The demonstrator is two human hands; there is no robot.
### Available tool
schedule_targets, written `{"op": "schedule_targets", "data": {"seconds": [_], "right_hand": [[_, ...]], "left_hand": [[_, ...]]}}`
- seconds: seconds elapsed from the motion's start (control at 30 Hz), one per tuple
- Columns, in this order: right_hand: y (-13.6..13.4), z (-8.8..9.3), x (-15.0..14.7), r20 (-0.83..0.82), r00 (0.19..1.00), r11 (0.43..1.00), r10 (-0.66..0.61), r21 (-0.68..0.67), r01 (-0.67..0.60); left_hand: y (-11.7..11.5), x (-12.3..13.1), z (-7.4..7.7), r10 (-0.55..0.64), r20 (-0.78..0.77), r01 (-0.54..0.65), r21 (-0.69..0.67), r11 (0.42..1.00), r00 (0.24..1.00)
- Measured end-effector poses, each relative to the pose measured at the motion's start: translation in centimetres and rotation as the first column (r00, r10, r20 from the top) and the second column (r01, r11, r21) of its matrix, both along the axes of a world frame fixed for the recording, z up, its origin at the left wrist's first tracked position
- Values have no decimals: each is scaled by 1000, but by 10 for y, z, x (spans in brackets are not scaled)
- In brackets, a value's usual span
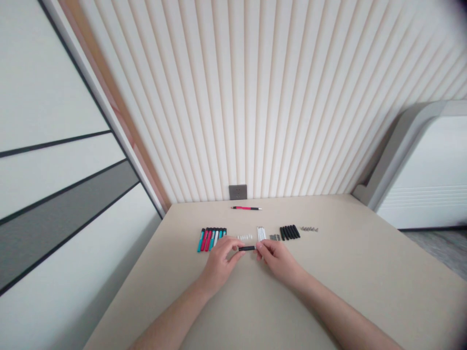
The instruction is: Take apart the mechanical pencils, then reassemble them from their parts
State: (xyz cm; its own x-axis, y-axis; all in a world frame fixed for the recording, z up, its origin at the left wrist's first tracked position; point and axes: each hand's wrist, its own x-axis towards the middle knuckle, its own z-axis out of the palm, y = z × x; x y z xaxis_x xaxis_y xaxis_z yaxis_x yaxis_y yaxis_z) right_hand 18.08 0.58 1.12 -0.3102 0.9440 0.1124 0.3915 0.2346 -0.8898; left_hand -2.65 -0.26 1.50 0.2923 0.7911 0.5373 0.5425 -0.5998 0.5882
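Observation:
Between my hands, just above the table, a short black pen grip (247,248) lies level. My left hand (220,256) pinches its left end between thumb and fingers. At its right end, my right hand (276,256) has closed fingertips, with a small pale bit showing there; what they hold is mostly hidden. Behind the hands are white pen refills (261,233), small white parts (244,237) and grey springs (275,237). Several more black grips (290,232) lie to the right, beside small metal tips (309,229). Coloured pen barrels (207,239) lie in a row left.
A red and black pen (246,208) lies at the back of the beige table (292,311). A dark wall socket (238,192) sits on the ribbed wall behind it. A white cabinet (54,253) borders the left, and a grey-white bed headboard (419,165) stands right.

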Motion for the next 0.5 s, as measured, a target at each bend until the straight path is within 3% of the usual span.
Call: {"op": "schedule_targets", "data": {"seconds": [0.3, 0.5], "right_hand": [[1, -2, 3, -20, 1000, 1000, -23, 9, 23], [-3, 0, 4, 13, 999, 994, -42, 106, 40]], "left_hand": [[-1, 0, 3, 38, -29, -37, 34, 999, 999], [-1, -1, 5, 43, -22, -42, 43, 998, 999]]}}
